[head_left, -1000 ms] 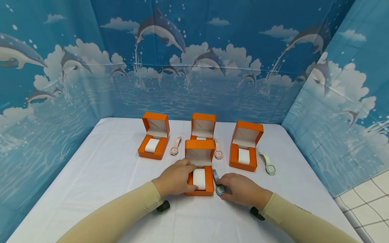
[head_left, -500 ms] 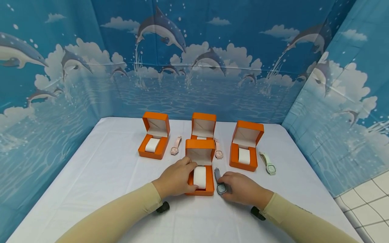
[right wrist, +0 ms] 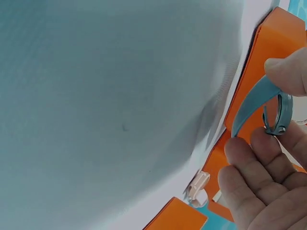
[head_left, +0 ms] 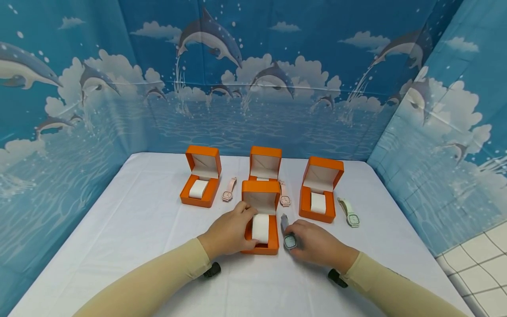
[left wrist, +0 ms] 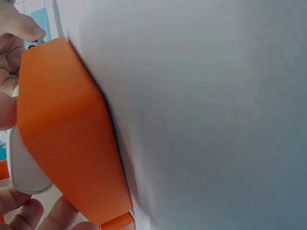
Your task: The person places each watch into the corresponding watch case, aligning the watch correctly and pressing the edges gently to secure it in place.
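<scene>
My left hand [head_left: 231, 229] pinches the white watch cushion [head_left: 260, 229] between thumb and fingers, at the front orange watch box [head_left: 273, 240]. In the left wrist view the cushion [left wrist: 29, 165] sticks up above the orange box wall [left wrist: 72, 129]. Just right of that box, my right hand [head_left: 317, 243] holds a grey-blue wristwatch [head_left: 290, 241] by its thumb and fingers, dial upward and strap pointing away. The right wrist view shows its curved strap [right wrist: 254, 103] between thumb and fingertips.
Three more orange boxes stand with lids raised: left [head_left: 201, 193], middle [head_left: 266, 163] and right [head_left: 318, 204]. Pink watches lie beside the left box [head_left: 228, 191] and middle box [head_left: 284, 196]. A pale green watch [head_left: 350, 215] lies at right on the white tablecloth [head_left: 158, 211].
The cushion has risen slightly in the front box under my left hand. My right hand has lifted the grey-blue watch a little and moved it slightly away from the box.
</scene>
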The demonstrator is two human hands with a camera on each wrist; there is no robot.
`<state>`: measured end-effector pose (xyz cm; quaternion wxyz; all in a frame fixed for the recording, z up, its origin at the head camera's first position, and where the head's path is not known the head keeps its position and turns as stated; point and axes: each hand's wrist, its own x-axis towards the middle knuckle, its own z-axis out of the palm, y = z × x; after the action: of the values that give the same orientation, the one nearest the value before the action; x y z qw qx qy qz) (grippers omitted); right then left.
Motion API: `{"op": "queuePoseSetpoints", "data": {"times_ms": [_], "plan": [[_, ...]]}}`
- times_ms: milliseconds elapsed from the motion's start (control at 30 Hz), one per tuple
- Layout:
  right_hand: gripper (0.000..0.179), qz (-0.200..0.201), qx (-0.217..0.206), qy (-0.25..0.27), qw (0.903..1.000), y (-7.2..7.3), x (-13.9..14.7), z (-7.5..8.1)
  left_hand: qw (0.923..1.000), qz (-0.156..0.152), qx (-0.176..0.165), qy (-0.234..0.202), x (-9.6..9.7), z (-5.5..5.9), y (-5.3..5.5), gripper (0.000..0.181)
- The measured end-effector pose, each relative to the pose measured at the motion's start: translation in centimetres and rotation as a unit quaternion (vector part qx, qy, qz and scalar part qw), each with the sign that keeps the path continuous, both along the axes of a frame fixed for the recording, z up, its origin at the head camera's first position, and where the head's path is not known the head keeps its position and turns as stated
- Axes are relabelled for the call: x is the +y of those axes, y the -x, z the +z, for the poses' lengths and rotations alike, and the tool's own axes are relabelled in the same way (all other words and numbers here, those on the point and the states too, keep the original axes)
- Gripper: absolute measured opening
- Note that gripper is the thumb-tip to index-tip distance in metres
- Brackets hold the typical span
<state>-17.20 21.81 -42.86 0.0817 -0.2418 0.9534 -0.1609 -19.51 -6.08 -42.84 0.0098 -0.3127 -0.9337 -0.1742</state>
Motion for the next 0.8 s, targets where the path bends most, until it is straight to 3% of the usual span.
{"op": "queuePoseSetpoints", "data": {"times_ms": [300, 533, 800], "plan": [[0.044, -0.036, -0.017, 0.032, 0.9987, -0.3, -0.1, 0.5, 0.9997, 0.001, -0.013, -0.02, 0.0, 0.1, -0.2, 0.074], [0.043, -0.018, 0.031, 0.055, 0.9979, -0.7, 0.2, 0.9, 0.9991, 0.003, -0.021, -0.038, -0.1, 0.2, -0.5, 0.077], [0.045, -0.017, 0.06, 0.075, 0.9953, -1.1, -0.1, 2.3, 0.9944, -0.009, -0.026, -0.102, -0.4, 1.7, -0.9, 0.072]]}}
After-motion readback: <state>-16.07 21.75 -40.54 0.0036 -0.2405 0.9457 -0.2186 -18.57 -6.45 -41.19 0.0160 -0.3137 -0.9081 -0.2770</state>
